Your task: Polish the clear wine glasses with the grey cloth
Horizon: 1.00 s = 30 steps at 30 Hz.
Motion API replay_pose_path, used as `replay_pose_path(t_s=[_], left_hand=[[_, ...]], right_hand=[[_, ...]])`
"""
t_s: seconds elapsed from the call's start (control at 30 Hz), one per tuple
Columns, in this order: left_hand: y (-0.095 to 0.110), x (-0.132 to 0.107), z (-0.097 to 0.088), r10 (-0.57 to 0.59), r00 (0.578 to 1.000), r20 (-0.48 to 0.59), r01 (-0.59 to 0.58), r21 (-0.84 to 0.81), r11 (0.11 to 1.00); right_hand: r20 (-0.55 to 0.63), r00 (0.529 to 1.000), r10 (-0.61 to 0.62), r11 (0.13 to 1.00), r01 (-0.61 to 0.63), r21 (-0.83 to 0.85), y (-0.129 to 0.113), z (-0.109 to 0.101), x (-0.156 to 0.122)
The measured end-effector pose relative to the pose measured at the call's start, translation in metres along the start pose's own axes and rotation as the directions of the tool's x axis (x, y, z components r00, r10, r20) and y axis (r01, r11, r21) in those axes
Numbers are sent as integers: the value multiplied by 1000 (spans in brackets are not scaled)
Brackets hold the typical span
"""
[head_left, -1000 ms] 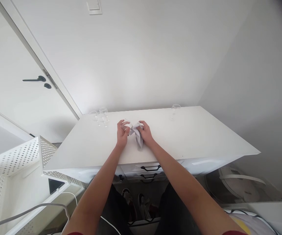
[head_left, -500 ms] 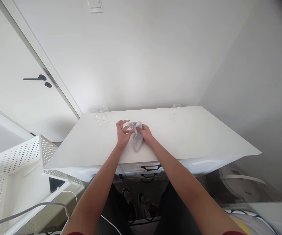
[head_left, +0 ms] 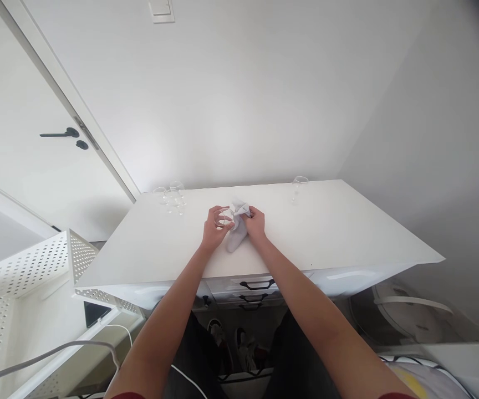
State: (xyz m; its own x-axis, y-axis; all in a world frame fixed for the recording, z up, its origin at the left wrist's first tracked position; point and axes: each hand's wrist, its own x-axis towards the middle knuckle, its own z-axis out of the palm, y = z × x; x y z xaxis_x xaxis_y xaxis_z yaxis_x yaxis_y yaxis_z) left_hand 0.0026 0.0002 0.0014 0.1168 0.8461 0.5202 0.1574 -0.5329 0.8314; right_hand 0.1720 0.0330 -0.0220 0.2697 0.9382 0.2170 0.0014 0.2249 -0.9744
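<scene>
Over the middle of a white desk [head_left: 326, 238], my left hand [head_left: 213, 230] is wrapped round a clear glass [head_left: 224, 218], mouth turned toward me. My right hand [head_left: 256, 223] grips a pale grey cloth [head_left: 238, 235] and presses it against the glass's right side. The cloth's loose end hangs down between my hands. Three more clear stemmed glasses [head_left: 172, 197] stand together at the desk's back left corner. A single stemmed glass [head_left: 298, 187] stands apart at the back right.
A white wall rises right behind the desk, and a door with a black handle [head_left: 62, 134] is at the left. A white perforated shelf [head_left: 27, 266] stands low at the left. Drawers with black handles [head_left: 256, 286] sit under the desk front.
Both hands shifted slightly right with the glass and cloth. The glass turned in my left hand so its rim faces me more, and the cloth moved up along its side.
</scene>
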Motion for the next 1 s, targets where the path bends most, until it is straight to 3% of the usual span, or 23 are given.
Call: replay_pose_path(t_s=[0.2, 0.23, 0.3, 0.37, 0.4, 0.43, 0.5, 0.53, 0.63, 0.73, 0.83, 0.9, 1.0], left_hand=[[-3, 0, -1, 14, 1000, -26, -15, -35, 999], [-2, 0, -2, 4, 999, -51, -7, -57, 998], [-1, 1, -4, -11, 995, -99, -1, -114, 993], [-1, 1, -5, -17, 995, -101, 1, -162, 987], [-1, 1, -4, -20, 997, -78, 6, -170, 985], [-2, 1, -4, -23, 999, -44, 16, -163, 987], [-2, 1, -2, -33, 999, 15, 34, -122, 992], [-3, 1, -2, -37, 999, 22, 39, -105, 994], [-3, 1, -2, -44, 998, -52, 39, -108, 993], [-1, 1, -3, -46, 993, -110, 34, -105, 994], [1, 0, -2, -43, 995, -87, 37, -74, 997], [2, 0, -2, -41, 997, -60, 37, -70, 997], [1, 0, -2, -42, 999, -33, 40, -83, 996]], right_hand=[[-160, 986, 56, 995, -41, 95, 7, -4, 3], [-244, 967, 70, 994, -46, 103, 7, -6, 4], [-452, 886, 99, 993, -57, 105, 8, -11, 6], [-563, 816, 129, 989, -66, 130, 6, -12, 7], [-545, 824, 155, 983, -72, 170, 4, -11, 7], [-472, 862, 187, 969, -84, 230, 0, -8, 6], [-200, 953, 226, 920, -141, 367, -7, 0, 2], [-46, 974, 222, 888, -183, 422, -11, 5, 0], [237, 955, 178, 834, -274, 478, -16, 13, -5], [288, 937, 199, 864, -306, 399, -13, 12, -7], [127, 964, 233, 927, -260, 271, -8, 6, -5], [37, 979, 200, 940, -202, 273, -8, 5, -4], [163, 973, 163, 896, -215, 390, -11, 6, -4]])
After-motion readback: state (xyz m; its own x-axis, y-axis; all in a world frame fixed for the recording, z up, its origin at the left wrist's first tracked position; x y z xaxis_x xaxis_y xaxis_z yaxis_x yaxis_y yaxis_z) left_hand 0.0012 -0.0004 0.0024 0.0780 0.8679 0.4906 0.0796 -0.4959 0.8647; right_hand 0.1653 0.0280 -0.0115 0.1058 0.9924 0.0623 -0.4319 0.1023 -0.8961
